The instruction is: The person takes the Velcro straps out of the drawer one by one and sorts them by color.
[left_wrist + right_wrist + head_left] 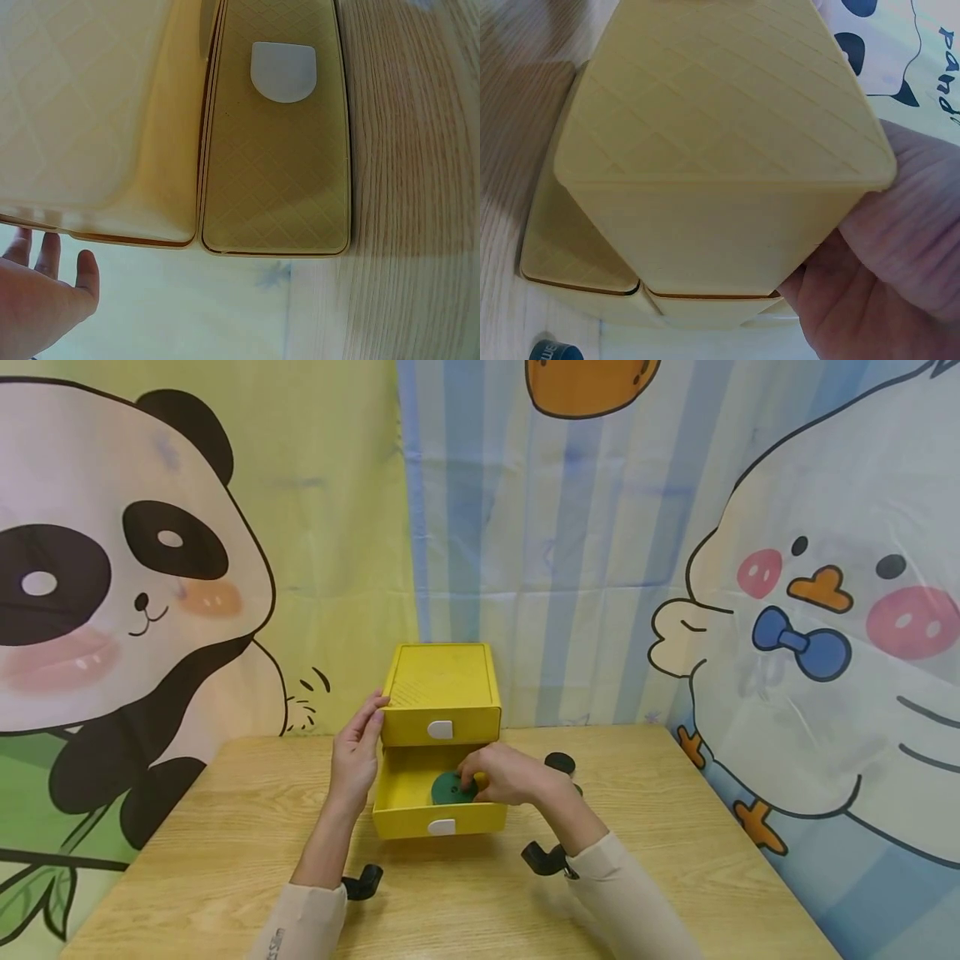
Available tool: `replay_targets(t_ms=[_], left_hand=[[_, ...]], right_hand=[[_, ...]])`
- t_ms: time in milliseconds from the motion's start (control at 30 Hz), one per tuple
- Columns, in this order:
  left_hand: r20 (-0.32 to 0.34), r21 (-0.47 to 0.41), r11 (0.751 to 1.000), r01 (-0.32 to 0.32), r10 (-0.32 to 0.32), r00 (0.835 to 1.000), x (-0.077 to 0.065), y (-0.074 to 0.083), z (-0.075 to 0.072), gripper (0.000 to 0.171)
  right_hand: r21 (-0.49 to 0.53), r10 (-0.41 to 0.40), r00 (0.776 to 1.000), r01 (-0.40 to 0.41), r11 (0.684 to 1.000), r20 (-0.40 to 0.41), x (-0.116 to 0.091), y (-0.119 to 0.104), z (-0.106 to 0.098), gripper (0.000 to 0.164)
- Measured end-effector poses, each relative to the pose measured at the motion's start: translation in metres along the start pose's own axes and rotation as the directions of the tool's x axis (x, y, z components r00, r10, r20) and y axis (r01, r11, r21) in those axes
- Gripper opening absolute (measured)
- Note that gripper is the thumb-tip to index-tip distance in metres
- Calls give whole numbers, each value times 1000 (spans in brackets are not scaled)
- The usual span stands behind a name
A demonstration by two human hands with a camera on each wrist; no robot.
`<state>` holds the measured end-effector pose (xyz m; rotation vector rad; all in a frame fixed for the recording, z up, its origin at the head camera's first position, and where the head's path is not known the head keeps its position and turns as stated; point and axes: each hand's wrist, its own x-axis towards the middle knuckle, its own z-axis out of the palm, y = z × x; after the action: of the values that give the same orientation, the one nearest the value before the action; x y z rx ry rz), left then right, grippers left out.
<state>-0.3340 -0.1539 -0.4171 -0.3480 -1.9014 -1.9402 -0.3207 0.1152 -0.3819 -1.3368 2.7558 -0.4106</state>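
A yellow drawer cabinet (442, 675) stands on the table, with white tabs on its drawer fronts. One drawer (472, 820) is pulled out below the top one, and a flat green disc (444, 788) with a small dark mark at its centre is inside it. My right hand (510, 774) reaches into this drawer and pinches the disc's right edge. At the cabinet's upper left side, my left hand (356, 758) rests its extended fingers against the wall. The left wrist view shows a closed bottom drawer (277, 165) under the pulled-out one.
A round black piece (560, 763) lies on the table (637, 827) right of the cabinet, with another partly hidden behind my right forearm. A dark cylinder with white letters (555, 350) appears in the right wrist view. A printed curtain (337, 527) hangs behind the table.
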Motion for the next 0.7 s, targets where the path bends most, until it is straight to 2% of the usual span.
replay_targets(t_ms=[400, 700], left_hand=[[-2, 2, 1000, 14, -14, 1000, 0, 1, 1, 40], [-3, 6, 1000, 12, -11, 1000, 0, 1, 0, 40]], right_hand=[[-78, 0, 1000, -2, 997, -23, 5, 1, 5, 14], [-48, 17, 1000, -17, 999, -13, 7, -1, 5, 19]])
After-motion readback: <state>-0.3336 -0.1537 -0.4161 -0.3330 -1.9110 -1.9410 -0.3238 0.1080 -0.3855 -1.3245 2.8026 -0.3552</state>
